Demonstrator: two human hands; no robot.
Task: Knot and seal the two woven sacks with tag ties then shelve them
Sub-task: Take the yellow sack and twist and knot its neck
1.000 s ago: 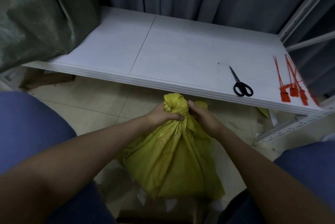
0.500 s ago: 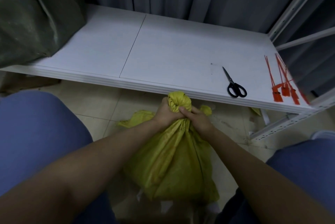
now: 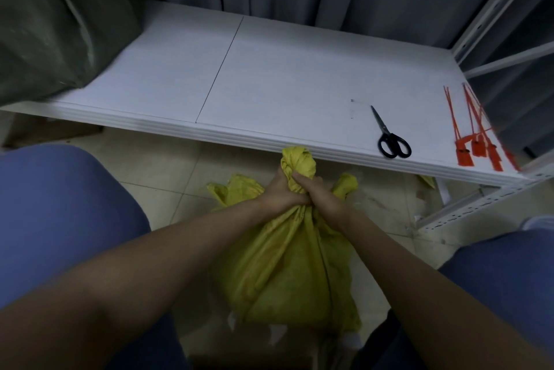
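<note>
Dim, bluish light is falling on the white shelf (image 3: pixel 284 69); wide-angle distortion is bending the frame edges; the green sack (image 3: pixel 45 24) is showing blur.
</note>
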